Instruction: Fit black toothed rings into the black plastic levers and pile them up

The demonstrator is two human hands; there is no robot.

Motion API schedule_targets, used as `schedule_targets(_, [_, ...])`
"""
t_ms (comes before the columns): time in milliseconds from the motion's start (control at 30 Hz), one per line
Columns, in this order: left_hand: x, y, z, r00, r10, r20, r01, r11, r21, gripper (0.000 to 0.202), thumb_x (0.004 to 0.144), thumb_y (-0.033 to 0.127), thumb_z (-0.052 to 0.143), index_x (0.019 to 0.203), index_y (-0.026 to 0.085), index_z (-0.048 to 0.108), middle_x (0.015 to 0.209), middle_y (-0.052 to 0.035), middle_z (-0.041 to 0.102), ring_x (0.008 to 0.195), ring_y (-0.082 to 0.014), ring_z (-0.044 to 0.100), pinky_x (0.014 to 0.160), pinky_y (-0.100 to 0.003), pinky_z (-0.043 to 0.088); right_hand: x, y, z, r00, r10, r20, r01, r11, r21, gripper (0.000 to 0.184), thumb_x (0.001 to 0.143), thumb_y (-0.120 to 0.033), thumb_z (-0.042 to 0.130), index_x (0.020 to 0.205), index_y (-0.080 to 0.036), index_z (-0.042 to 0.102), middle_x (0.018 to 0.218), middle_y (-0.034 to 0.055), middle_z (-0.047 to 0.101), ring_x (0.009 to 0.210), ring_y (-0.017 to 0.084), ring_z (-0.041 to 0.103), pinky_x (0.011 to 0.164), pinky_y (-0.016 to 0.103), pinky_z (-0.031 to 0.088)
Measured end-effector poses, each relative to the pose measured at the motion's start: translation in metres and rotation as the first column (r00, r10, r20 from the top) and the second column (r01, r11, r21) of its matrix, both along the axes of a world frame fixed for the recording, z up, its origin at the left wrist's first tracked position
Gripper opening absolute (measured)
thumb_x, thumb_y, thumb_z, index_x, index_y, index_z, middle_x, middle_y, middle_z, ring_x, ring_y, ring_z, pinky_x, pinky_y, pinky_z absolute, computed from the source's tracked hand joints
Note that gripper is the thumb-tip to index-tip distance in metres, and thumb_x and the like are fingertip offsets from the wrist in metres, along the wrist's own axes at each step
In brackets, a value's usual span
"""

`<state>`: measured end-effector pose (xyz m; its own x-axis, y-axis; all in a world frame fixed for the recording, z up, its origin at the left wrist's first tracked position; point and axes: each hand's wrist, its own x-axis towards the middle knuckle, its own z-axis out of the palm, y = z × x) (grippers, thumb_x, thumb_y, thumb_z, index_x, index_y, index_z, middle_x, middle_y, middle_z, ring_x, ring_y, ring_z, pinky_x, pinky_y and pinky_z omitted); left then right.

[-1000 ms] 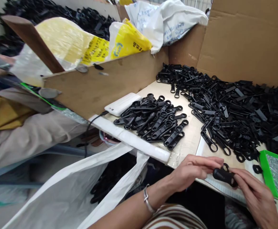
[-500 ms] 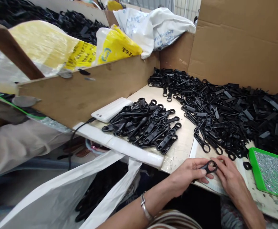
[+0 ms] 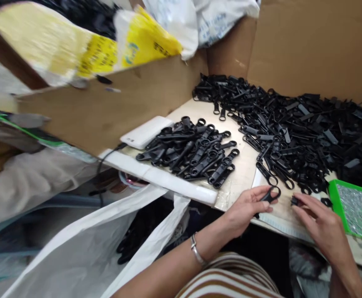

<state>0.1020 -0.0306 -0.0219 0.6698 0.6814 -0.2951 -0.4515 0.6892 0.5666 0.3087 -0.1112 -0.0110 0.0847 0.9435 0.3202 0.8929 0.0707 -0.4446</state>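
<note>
My left hand (image 3: 248, 207) is closed on a black plastic piece with a ring end (image 3: 270, 194), held just over the table's front edge. My right hand (image 3: 319, 221) is a little to the right, fingers curled, its fingertips pinching a small black part (image 3: 294, 201). Behind my hands a small heap of black ring-ended pieces (image 3: 196, 155) lies at the centre. A much larger pile of the same pieces (image 3: 299, 132) spreads to the right. A green tray of small silvery metal bits (image 3: 356, 211) sits by my right hand.
A white power bank (image 3: 145, 132) with a black cable lies at the small heap's left. Cardboard walls (image 3: 308, 45) enclose the table. A white sack (image 3: 84, 244) hangs open below the table edge, with black pieces inside. Yellow and white bags (image 3: 131, 45) lie behind the left wall.
My hands have drawn apart: the left keeps the ring-ended piece, the right has moved right toward the green tray with a small part. The view has tilted down slightly.
</note>
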Motion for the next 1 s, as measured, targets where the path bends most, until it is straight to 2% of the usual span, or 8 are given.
schedule_targets(67, [0.002, -0.001, 0.001, 1.000, -0.002, -0.006, 0.002, 1.000, 0.021, 0.049, 0.059, 0.016, 0.085, 0.106, 0.018, 0.073, 0.117, -0.0105, 0.070, 0.109, -0.0249, 0.064, 0.090, -0.031, 0.046, -0.015, 0.000, 0.013, 0.987, -0.051, -0.153, 0.056, 0.998, 0.027, 0.032, 0.088, -0.040, 0.064, 0.114, -0.022, 0.068, 0.109, 0.0077, 0.072, 0.081, 0.019, 0.071, 0.080, 0.034, 0.060])
schedule_targets(133, [0.004, -0.002, 0.001, 1.000, -0.012, -0.015, 0.013, 0.998, 0.065, 0.048, 0.063, 0.018, 0.083, 0.109, 0.017, 0.072, 0.120, -0.0108, 0.069, 0.113, -0.0248, 0.062, 0.094, -0.032, 0.045, -0.031, 0.004, 0.019, 0.977, -0.072, -0.201, 0.091, 0.992, 0.087, 0.028, 0.087, -0.038, 0.066, 0.110, -0.022, 0.071, 0.106, 0.0072, 0.073, 0.079, 0.018, 0.071, 0.077, 0.034, 0.061])
schedule_targets(267, [0.009, -0.004, 0.004, 1.000, -0.026, -0.018, 0.029, 0.985, 0.168, 0.043, 0.071, 0.020, 0.078, 0.114, 0.017, 0.071, 0.120, -0.0104, 0.070, 0.114, -0.0245, 0.061, 0.101, -0.035, 0.043, -0.051, 0.014, 0.012, 0.991, -0.068, -0.113, 0.087, 0.980, 0.180, 0.025, 0.090, -0.034, 0.062, 0.109, -0.021, 0.072, 0.105, 0.0091, 0.073, 0.093, 0.021, 0.070, 0.087, 0.038, 0.059])
schedule_targets(500, [0.008, -0.007, 0.007, 0.998, 0.003, -0.070, 0.022, 0.934, 0.358, 0.042, 0.081, 0.017, 0.067, 0.123, 0.020, 0.067, 0.129, -0.0077, 0.066, 0.126, -0.0256, 0.055, 0.112, -0.041, 0.036, -0.052, 0.018, 0.003, 0.998, -0.061, 0.018, 0.054, 0.968, 0.245, 0.023, 0.092, -0.029, 0.060, 0.110, -0.020, 0.071, 0.103, 0.0091, 0.073, 0.095, 0.021, 0.069, 0.089, 0.035, 0.058])
schedule_targets(567, [0.007, -0.008, 0.005, 0.991, 0.028, -0.133, 0.032, 0.903, 0.429, 0.044, 0.083, 0.016, 0.064, 0.126, 0.021, 0.065, 0.133, -0.0067, 0.063, 0.130, -0.0255, 0.052, 0.114, -0.040, 0.034, -0.054, 0.019, 0.004, 0.998, -0.067, 0.011, 0.063, 0.971, 0.231, 0.023, 0.092, -0.028, 0.059, 0.110, -0.020, 0.071, 0.102, 0.0092, 0.072, 0.095, 0.020, 0.069, 0.088, 0.034, 0.057])
schedule_targets(700, [0.004, -0.009, 0.004, 0.953, 0.112, -0.281, 0.081, 0.801, 0.593, 0.048, 0.085, 0.014, 0.059, 0.132, 0.021, 0.060, 0.135, -0.0051, 0.062, 0.133, -0.0238, 0.050, 0.116, -0.038, 0.031, -0.062, 0.021, 0.003, 0.993, -0.114, -0.041, 0.120, 0.973, 0.196, 0.025, 0.093, -0.029, 0.056, 0.111, -0.022, 0.072, 0.101, 0.0084, 0.072, 0.093, 0.021, 0.069, 0.088, 0.035, 0.057])
schedule_targets(867, [0.000, -0.007, 0.005, 0.924, 0.168, -0.343, 0.121, 0.723, 0.680, 0.043, 0.086, 0.019, 0.059, 0.129, 0.021, 0.063, 0.122, -0.0046, 0.070, 0.118, -0.0238, 0.061, 0.103, -0.032, 0.044, -0.068, 0.017, 0.004, 0.974, -0.124, -0.188, 0.148, 0.982, 0.120, 0.025, 0.091, -0.030, 0.058, 0.110, -0.023, 0.072, 0.102, 0.0074, 0.070, 0.089, 0.019, 0.068, 0.082, 0.032, 0.058])
schedule_targets(1000, [-0.005, -0.004, 0.009, 0.864, 0.220, -0.454, 0.197, 0.682, 0.704, 0.033, 0.084, 0.029, 0.065, 0.115, 0.021, 0.070, 0.090, -0.0005, 0.074, 0.079, -0.0186, 0.066, 0.077, -0.025, 0.049, -0.059, 0.007, 0.009, 0.906, -0.101, -0.411, 0.105, 0.994, -0.014, 0.025, 0.089, -0.037, 0.060, 0.106, -0.024, 0.074, 0.106, 0.0068, 0.071, 0.091, 0.019, 0.068, 0.080, 0.031, 0.059])
